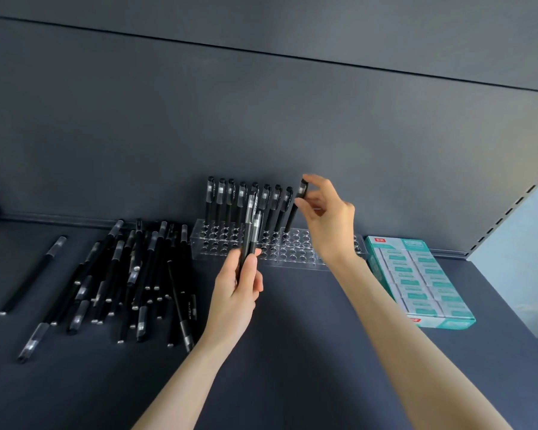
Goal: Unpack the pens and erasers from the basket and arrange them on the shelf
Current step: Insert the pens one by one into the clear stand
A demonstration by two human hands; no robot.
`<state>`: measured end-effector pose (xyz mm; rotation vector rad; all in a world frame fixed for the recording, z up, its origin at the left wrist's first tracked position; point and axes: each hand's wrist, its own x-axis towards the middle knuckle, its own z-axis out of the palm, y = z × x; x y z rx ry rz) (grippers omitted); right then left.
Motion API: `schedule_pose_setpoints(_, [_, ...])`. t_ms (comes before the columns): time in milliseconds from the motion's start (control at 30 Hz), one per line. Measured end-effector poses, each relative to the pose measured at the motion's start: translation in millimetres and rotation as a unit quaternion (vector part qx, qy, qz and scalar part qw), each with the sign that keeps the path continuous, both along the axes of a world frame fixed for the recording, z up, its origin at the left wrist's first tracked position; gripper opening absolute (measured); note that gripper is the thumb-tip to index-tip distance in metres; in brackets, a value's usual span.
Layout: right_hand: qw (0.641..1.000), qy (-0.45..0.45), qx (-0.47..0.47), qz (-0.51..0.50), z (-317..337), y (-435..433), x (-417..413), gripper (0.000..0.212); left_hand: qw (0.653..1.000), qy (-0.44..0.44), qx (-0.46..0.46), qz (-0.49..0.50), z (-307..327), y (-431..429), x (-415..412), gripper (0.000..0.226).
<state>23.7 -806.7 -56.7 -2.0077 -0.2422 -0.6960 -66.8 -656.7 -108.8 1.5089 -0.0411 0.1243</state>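
Observation:
A clear acrylic pen holder (295,254) with many round holes stands against the back of the dark shelf (292,336). Several black pens (239,200) stand upright in its back row. My right hand (326,221) pinches the cap of one more black pen (296,209), whose tip sits in a hole at the end of that row. My left hand (238,297) grips two black pens (249,234) upright in front of the holder. A loose pile of black pens (131,274) lies on the shelf to the left.
A teal box of erasers (416,277) lies open on the shelf right of the holder. One single pen (33,274) lies apart at the far left. The shelf's back panel rises behind; a perforated upright (516,206) bounds the right side.

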Motion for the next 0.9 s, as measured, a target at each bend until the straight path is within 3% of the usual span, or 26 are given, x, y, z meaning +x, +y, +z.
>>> schedule_pose_setpoints(200, [0.998,0.015,-0.063,-0.023,-9,3,-7,0.032,1.0,0.004,-0.011,0.001,1,0,-1,0.02])
schedule_pose_setpoints(367, [0.998,0.01,-0.049,-0.034,-7,2,-17,0.036,1.0,0.004,-0.023,-0.005,1,-2,-1,0.016])
schedule_pose_setpoints(467, [0.999,-0.005,0.036,-0.013,-6,2,-34,0.03,0.999,0.006,-0.033,-0.037,1,-3,-3,0.016])
schedule_pose_setpoints(533, [0.992,0.055,0.102,0.058,-6,4,-47,0.024,0.997,0.014,-0.036,-0.067,1,-5,-5,0.017])
schedule_pose_setpoints(633, [0.972,0.126,0.137,0.145,-8,6,-59,0.025,0.994,0.014,-0.038,-0.105,1,-8,-8,0.018])
schedule_pose_setpoints(800, [0.948,0.128,0.242,0.164,-3,0,-65,0.02,0.993,0.013,-0.027,-0.111,1,-10,-9,0.019])
schedule_pose_setpoints(900, [0.936,0.15,0.24,0.211,-4,-3,-70,0.026,0.993,0.011,-0.019,-0.116,-1,-10,-10,0.02])
